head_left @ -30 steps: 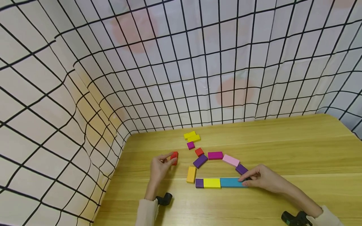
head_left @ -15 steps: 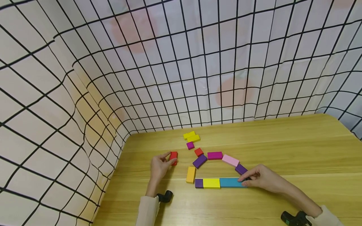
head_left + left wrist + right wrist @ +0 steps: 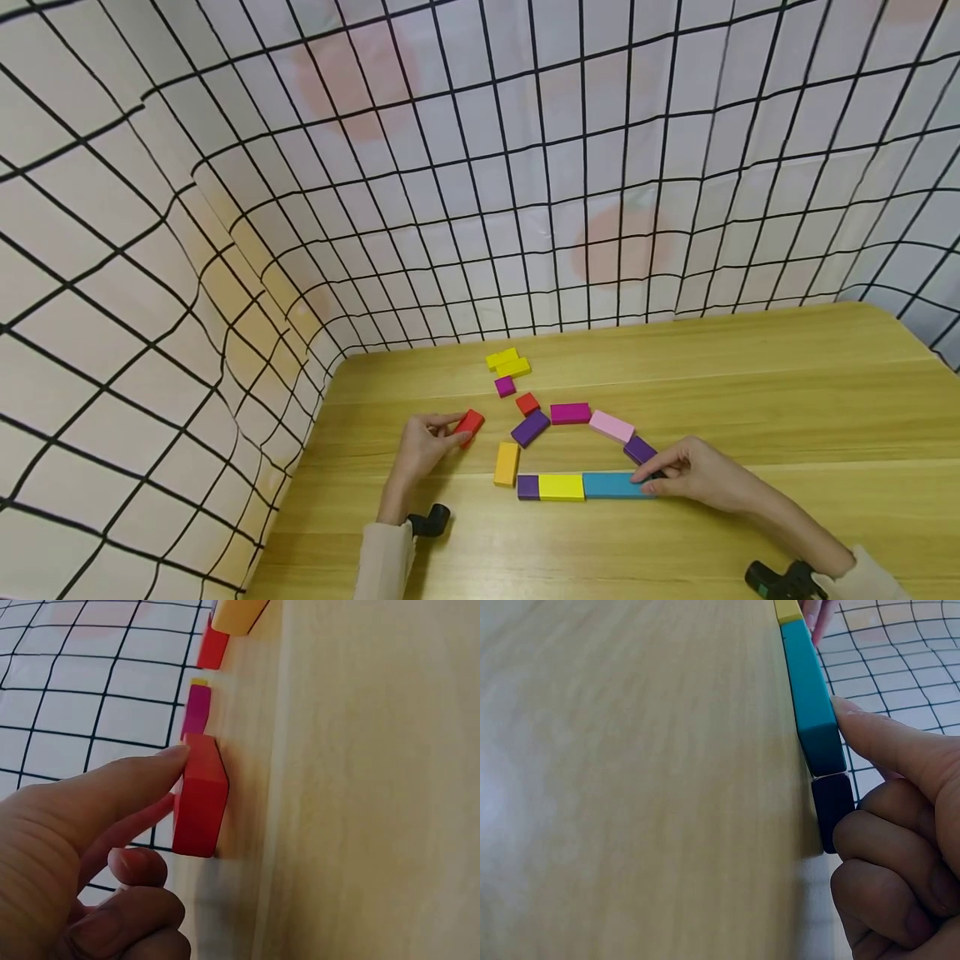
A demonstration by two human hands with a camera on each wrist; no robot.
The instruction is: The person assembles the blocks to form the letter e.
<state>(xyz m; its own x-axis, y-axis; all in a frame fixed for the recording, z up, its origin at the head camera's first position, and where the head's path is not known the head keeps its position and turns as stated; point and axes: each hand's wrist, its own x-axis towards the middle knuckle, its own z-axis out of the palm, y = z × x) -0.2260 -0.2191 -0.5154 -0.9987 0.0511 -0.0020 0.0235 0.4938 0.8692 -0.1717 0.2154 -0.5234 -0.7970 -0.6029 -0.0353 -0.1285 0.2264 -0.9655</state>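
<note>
My left hand (image 3: pixel 422 450) pinches a red rectangular block (image 3: pixel 471 425) between thumb and index finger. Seen from the left wrist, this red block (image 3: pixel 201 796) is turned at an angle close over the wood, with the other fingers curled below it. My right hand (image 3: pixel 693 475) holds the right end of a long blue block (image 3: pixel 611 485) with thumb and index finger. In the right wrist view the thumb lies along the blue block (image 3: pixel 814 701), and a dark block (image 3: pixel 832 811) sits at its near end. A yellow block (image 3: pixel 562 487) and a short purple one (image 3: pixel 528 487) continue the row leftward.
An orange block (image 3: pixel 506 464), a purple block (image 3: pixel 531 428), a magenta block (image 3: pixel 570 413), a pink block (image 3: pixel 612 427) and another purple block (image 3: pixel 639 449) curve behind the row. Small red (image 3: pixel 528 404) and magenta (image 3: pixel 505 386) blocks and yellow blocks (image 3: pixel 513 367) lie farther back. Grid-patterned cloth (image 3: pixel 555 208) borders the wooden table (image 3: pixel 787 392).
The red block in my left hand has turned clockwise and shifted slightly right, its far end now slanting rightward. My right hand stays put on the blue block.
</note>
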